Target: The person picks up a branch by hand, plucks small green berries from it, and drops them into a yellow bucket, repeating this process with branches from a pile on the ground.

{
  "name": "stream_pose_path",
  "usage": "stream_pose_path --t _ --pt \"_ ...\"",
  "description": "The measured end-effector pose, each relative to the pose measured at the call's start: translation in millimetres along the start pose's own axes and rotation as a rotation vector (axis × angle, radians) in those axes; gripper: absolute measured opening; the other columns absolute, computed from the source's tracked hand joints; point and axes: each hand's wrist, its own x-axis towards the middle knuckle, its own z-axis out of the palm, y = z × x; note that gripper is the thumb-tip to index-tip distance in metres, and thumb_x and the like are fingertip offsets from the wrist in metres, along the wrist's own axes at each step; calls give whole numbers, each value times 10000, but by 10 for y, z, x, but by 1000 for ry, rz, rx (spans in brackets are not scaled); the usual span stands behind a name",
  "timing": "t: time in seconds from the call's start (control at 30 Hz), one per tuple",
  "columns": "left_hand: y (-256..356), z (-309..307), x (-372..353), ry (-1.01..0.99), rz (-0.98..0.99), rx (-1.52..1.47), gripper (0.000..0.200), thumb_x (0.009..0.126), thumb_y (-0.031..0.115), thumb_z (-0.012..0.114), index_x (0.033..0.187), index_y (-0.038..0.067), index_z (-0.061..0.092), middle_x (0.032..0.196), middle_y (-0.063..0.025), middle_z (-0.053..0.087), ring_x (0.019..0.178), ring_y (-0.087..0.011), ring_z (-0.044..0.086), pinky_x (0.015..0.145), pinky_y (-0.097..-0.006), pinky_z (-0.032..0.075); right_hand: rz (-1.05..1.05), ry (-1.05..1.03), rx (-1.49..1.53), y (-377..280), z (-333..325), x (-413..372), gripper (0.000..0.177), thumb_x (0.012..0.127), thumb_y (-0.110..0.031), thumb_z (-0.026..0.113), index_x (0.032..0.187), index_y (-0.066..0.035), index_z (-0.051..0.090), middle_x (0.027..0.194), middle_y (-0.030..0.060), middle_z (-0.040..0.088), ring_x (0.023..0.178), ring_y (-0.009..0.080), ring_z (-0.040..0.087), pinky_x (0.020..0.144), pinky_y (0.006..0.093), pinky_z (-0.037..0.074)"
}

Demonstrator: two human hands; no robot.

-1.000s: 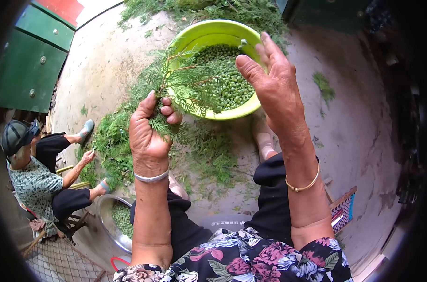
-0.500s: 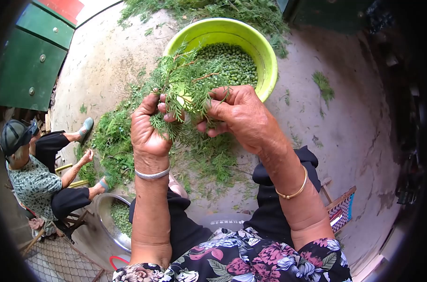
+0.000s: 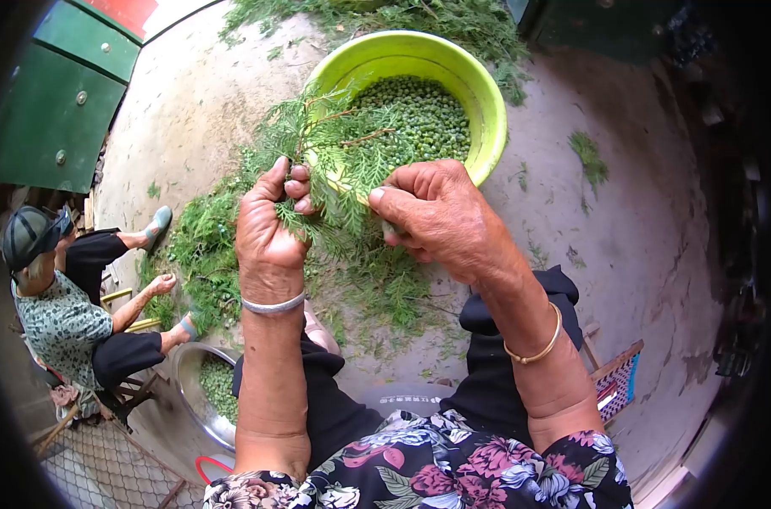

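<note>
A feathery evergreen sprig (image 3: 339, 153) with thin brown stems is held in my left hand (image 3: 275, 216), its stem pinched between thumb and fingers. Just right of the foliage, my right hand (image 3: 436, 212) is closed, thumb pressed against the curled fingers. What those fingers hold, if anything, is hidden. Beyond both hands stands a yellow-green plastic tub (image 3: 489, 102), partly filled with small round green seed cones (image 3: 424, 114). The sprig overlaps the tub's near left rim.
Cut evergreen branches (image 3: 207, 246) lie on the floor at left, with another heap (image 3: 385, 15) behind the tub. A metal basin (image 3: 186, 373) of green cones stands lower left, near a seated person (image 3: 67, 322) in a cap. A woven-seat stool (image 3: 619, 382) is at right.
My right hand has drawn slightly right, away from the sprig, its fingers closing more. The left hand keeps its hold on the sprig. The view has shifted a little.
</note>
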Motion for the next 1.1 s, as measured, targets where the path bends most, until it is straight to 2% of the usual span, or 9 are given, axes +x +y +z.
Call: stream_pose_path --t 0.13,0.27,0.33,0.4,0.47,0.63,0.83,0.97,1.1 --pt "270 -225 134 -15 244 -155 119 872 37 584 945 -41 532 773 -87 552 663 -162 534 577 -291 450 121 -53 140 -77 -124 -96 232 849 -145 594 718 44 621 573 38 577 493 72 506 464 229 422" --pt "157 -21 -15 -90 332 3 163 914 129 575 951 -25 536 838 -111 579 687 -167 543 580 -317 462 -235 253 278 193 -170 191 373 833 -175 670 1032 132 595 780 134 655 616 134 594 586 242 496" --pt "-36 110 -72 -90 378 65 167 912 142 587 961 -16 570 850 -122 612 689 -169 561 571 -306 472 -666 721 -562 216 -257 350 480 827 -209 684 1115 150 552 829 154 658 692 146 613 641 243 509" --pt "-263 258 -164 -29 658 482 200 903 140 602 1019 -20 574 879 -112 631 710 -159 580 609 -299 489 -614 687 -502 40 -282 174 540 812 -314 715 1082 133 576 858 150 651 764 139 614 705 251 505" --pt "-458 333 -242 -74 970 935 181 900 137 606 994 -13 643 876 -100 670 706 -161 621 647 -263 521 33 193 47 -38 -329 95 556 806 -387 718 1039 103 598 890 128 638 831 132 606 761 250 484" --pt "-706 273 -242 -578 1486 1674 328 742 -27 647 1069 -5 646 962 -181 655 891 -308 658 778 -339 522 -114 99 649 22 -265 92 201 873 -152 644 1008 -6 614 918 85 645 809 139 614 737 248 508" --pt "-866 243 -245 -419 1176 1505 458 661 -120 530 1108 -34 583 1051 -172 636 941 -265 648 836 -321 506 -152 168 774 67 -348 67 147 882 -27 573 1024 9 577 951 103 644 848 174 640 783 291 535" --pt "-770 257 -361 -374 151 795 500 743 -13 517 1224 -138 461 1078 -151 611 896 -226 645 770 -311 541 -192 145 748 113 -340 92 153 894 -50 564 1036 6 576 982 112 646 837 187 655 729 311 556" --pt "-762 235 -402 -467 -46 491 417 812 59 620 1170 -118 502 1031 -143 634 793 -186 641 667 -306 551 -120 121 700 145 -381 -30 241 839 14 579 1079 3 577 987 99 651 867 230 645 754 332 536"
